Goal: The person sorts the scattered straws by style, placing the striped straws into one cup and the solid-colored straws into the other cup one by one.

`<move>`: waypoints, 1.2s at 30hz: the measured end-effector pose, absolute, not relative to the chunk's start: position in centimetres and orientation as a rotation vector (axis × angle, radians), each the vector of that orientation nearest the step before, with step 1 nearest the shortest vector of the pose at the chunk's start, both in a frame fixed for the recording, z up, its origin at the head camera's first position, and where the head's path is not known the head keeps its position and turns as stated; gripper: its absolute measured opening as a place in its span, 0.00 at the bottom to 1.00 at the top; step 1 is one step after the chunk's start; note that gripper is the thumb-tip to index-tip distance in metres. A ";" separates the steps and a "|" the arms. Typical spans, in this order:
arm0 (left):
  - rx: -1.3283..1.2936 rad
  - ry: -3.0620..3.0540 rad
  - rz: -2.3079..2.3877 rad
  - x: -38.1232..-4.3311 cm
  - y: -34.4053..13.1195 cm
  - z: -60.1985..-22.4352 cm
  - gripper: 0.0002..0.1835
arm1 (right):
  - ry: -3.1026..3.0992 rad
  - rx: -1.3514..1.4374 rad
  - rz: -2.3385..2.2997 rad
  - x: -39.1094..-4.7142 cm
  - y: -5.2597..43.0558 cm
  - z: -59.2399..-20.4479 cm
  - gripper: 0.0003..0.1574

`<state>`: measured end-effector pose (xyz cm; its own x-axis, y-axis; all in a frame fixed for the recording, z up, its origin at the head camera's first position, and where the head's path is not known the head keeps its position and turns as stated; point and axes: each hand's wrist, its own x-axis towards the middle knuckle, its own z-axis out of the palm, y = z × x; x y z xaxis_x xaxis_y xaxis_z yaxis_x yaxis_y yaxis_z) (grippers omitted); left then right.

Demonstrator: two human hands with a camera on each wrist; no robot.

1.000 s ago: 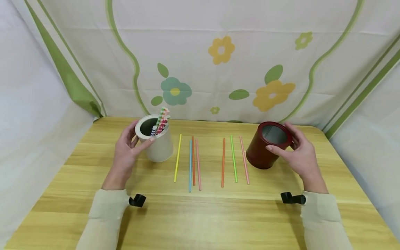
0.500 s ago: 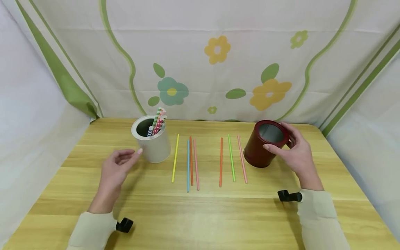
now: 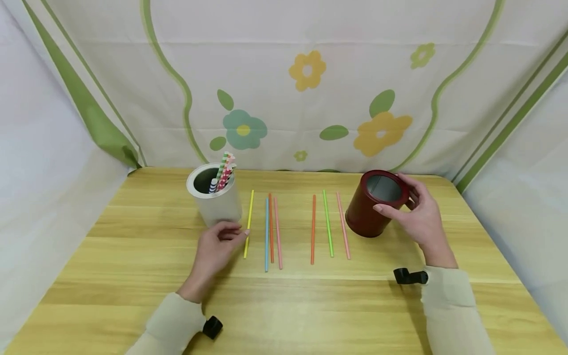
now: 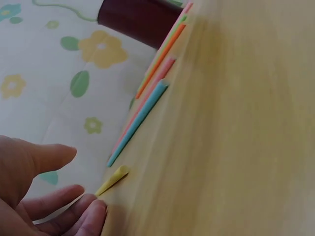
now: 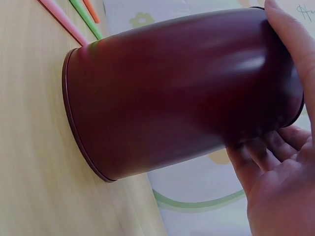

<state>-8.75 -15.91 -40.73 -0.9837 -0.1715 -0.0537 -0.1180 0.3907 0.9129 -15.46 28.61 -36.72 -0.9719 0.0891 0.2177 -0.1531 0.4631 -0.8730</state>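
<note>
Plainly, the right hand (image 3: 423, 223) grips a glossy maroon canister (image 3: 367, 212) — the left hand (image 3: 215, 250), loose, beside a slim yellow straw (image 3: 250, 210)

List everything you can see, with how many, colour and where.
Table: one, light wood, beneath
Cloth hangings: count unclear, mostly white, behind and beside table
Pale canister: one, white, table's left
Patterned sticks: uncountable, mixed colours, in pale canister
Dark canister: one, dark red, table's right
Yellow stick: one, yellow, beside pale canister
Blue stick: one, blue, right of yellow
Orange sticks: two, orange, one per group
Pink sticks: two, pink, rightmost per group
Green stick: one, green, right group's middle
Left hand: one, at yellow stick
Right hand: one, holding dark canister
Sleeves: two, cream, both arms
Wrist devices: two, black, cuffs
</note>
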 end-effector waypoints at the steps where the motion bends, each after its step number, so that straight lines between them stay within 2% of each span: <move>1: 0.274 -2.566 -1.679 -8.9 -15.6 -40.9 0.16 | -2.479 0.054 1.515 -15.5 28.6 -36.7 0.59; 16: 0.289 -2.677 -1.281 -10.1 -13.0 -41.3 0.11 | -2.460 0.068 1.510 -15.5 29.0 -37.0 0.59; 21: 0.309 -2.755 -1.234 -10.5 -12.9 -41.0 0.11 | -2.462 0.064 1.509 -15.6 28.9 -37.1 0.59; 36: 0.275 -2.895 -1.072 -10.8 -11.3 -40.3 0.06 | -2.488 0.055 1.486 -15.5 28.9 -36.8 0.58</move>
<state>-10.82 -11.32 -40.30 -0.9834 -0.1803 -0.0222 -0.1512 0.7449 0.6498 -15.49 28.94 -36.79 -0.9698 0.0914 0.2263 -0.1559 0.4814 -0.8625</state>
